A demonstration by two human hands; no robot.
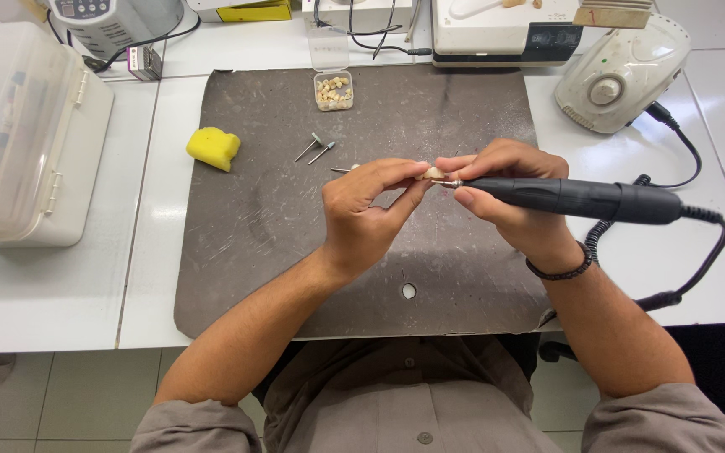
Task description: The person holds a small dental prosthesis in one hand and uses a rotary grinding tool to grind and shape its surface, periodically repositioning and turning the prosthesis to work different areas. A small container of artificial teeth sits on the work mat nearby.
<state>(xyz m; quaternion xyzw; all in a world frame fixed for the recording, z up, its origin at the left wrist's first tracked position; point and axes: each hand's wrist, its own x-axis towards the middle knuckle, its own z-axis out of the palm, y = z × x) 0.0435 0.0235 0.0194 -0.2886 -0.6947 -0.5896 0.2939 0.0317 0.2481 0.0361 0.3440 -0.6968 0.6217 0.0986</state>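
So going left to right: one big white plastic case (23,134) at the table edge, one yellow sponge (214,148), two loose burs (317,148) and one small clear box of teeth (334,91) on the dark mat (270,235). Left hand (362,214) is pinched shut on one small tooth piece (434,173) mid-mat, right hand (509,197) is wrapped around one black handpiece (581,200) whose tip touches it. Lots of bare mat in front of both hands.

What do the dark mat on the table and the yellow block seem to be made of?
The dark mat looks like rubber or a similar soft sheet: matte grey-brown, scuffed with pale dust marks. The yellow block seems to be foam sponge, with rounded edges and a dull, porous-looking surface, though this is uncertain.
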